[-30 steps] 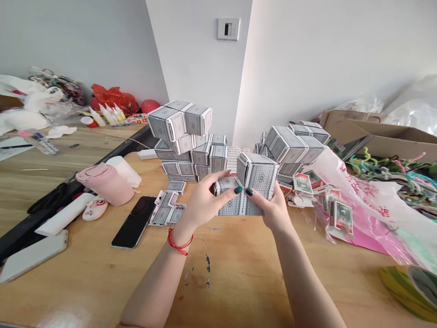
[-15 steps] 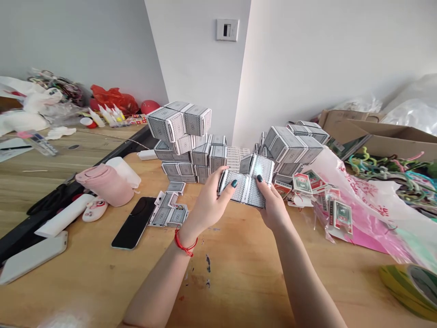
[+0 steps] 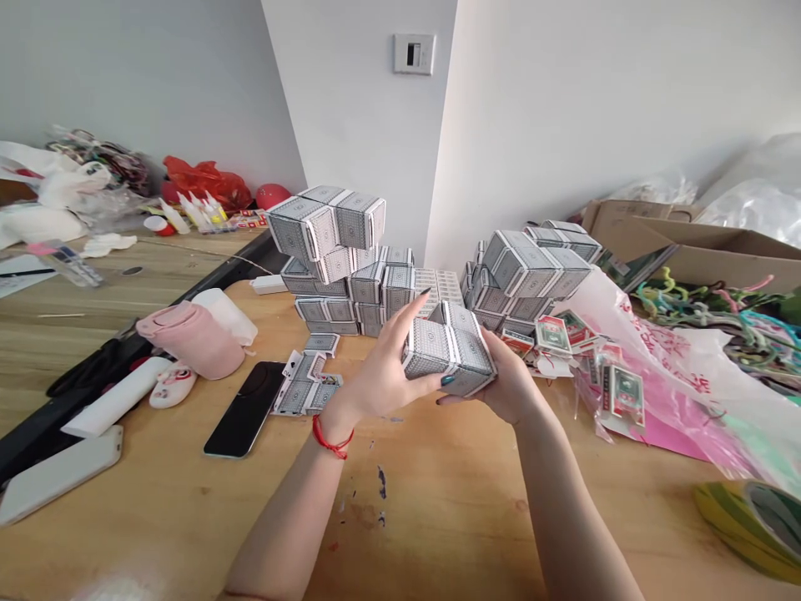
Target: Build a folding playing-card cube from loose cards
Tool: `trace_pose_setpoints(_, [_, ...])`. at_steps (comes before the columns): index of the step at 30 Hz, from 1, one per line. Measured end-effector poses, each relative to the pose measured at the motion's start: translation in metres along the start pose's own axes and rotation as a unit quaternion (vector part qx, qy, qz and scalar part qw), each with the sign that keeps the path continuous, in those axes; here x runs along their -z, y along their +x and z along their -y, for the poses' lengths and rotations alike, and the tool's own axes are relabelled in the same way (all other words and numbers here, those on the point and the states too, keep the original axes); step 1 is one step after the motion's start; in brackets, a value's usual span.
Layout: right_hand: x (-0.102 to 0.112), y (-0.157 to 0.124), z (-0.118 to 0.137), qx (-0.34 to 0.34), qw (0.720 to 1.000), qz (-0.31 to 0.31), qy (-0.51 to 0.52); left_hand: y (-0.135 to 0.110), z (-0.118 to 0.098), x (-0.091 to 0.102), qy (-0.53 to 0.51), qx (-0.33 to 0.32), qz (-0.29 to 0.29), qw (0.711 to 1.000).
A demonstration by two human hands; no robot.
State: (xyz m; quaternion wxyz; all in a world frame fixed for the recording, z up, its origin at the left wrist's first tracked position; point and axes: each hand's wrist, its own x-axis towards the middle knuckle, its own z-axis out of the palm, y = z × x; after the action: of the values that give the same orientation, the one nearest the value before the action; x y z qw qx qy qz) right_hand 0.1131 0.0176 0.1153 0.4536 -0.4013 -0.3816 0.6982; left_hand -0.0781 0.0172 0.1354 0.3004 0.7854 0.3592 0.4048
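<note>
Over the wooden table, beside stacked playing-card cubes, your forearms angle inward. Your left hand and right hand grasp a folded playing-card block between them, held above the table, fingers curled against its sides.

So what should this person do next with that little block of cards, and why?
I'd guess: set the block of card packs onto the stack of matching blocks. The left hand and right hand hold it compactly closed, and the stack stands just beyond.
</note>
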Motion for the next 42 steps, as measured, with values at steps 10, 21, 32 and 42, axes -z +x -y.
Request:
trace_pose_setpoints(10, [-0.001,-0.007,-0.006,0.216,0.922,-0.072,-0.313,0.004,0.006,0.009,-0.095,0.077,-0.065,0.990])
trace_pose_setpoints(21, [-0.034,-0.007,-0.024,0.475,0.825,-0.169,-0.257,0.004,-0.002,-0.005,-0.187,0.032,-0.133,0.973])
trace_pose_setpoints(32, [-0.038,-0.010,-0.030,0.531,0.786,-0.241,-0.207,-0.003,-0.003,-0.027,-0.309,-0.016,-0.225,0.924])
trace_pose_setpoints(42, [-0.042,-0.010,-0.029,0.521,0.795,-0.241,-0.193,-0.003,-0.004,-0.028,-0.297,0.012,-0.239,0.924])
